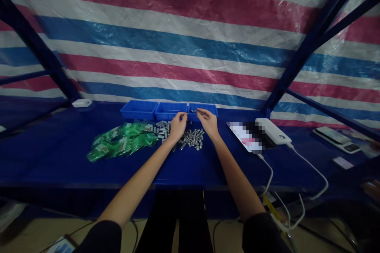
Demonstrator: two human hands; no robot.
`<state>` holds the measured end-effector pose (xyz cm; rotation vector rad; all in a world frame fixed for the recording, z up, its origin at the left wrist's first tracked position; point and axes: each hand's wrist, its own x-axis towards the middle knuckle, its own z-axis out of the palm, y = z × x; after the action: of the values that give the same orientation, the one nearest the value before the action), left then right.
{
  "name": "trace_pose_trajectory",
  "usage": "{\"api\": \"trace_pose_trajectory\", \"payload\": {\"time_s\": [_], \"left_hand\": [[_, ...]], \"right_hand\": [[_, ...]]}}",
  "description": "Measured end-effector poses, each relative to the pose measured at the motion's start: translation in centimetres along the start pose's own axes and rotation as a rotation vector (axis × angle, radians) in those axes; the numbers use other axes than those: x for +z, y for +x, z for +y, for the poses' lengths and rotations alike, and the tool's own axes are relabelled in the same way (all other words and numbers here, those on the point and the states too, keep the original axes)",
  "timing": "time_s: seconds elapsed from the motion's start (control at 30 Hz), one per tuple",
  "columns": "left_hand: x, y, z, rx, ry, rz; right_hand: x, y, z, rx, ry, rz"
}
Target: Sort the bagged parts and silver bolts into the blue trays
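Observation:
My left hand (178, 125) is over the heap of metal screws (194, 138), its fingers pinched together; whatever is between them is too small to name. My right hand (209, 121) reaches to the front of the right blue bin (214, 110), thumb and fingers curled towards each other, and I cannot make out what they hold. A few small metal pieces (193, 111) lie inside that bin. Left of the screws, partly behind my left hand, is a group of metal cylinders (162, 129).
Green plastic bags (124, 142) with small parts lie at left, near the left blue bin (138, 107) and middle blue bin (170, 109). To the right are a phone (246, 138) and a white power bank (272, 131) with cables. A striped sheet (178, 47) hangs behind the blue table (124, 172).

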<state>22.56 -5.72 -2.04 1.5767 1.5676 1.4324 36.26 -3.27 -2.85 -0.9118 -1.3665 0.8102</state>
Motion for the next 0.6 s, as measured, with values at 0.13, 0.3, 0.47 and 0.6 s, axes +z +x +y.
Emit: {"api": "trace_pose_trajectory", "payload": {"time_s": [0.13, 0.3, 0.47, 0.6], "left_hand": [[-0.3, 0.0, -0.2, 0.103, 0.111, -0.005], [-0.8, -0.4, -0.5, 0.278, 0.332, -0.045], [-1.1, -0.8, -0.2, 0.349, 0.431, -0.063], [-0.9, -1.2, 0.6, 0.391, 0.452, -0.104]], "right_hand": [[0.2, -0.8, -0.5, -0.113, -0.235, -0.062], [-0.1, -2.3, -1.7, -0.260, -0.410, -0.088], [-3.9, -4.8, -3.8, -0.278, -0.526, -0.181], [-9.8, -6.2, -4.9, -0.242, -0.683, -0.202]]}}
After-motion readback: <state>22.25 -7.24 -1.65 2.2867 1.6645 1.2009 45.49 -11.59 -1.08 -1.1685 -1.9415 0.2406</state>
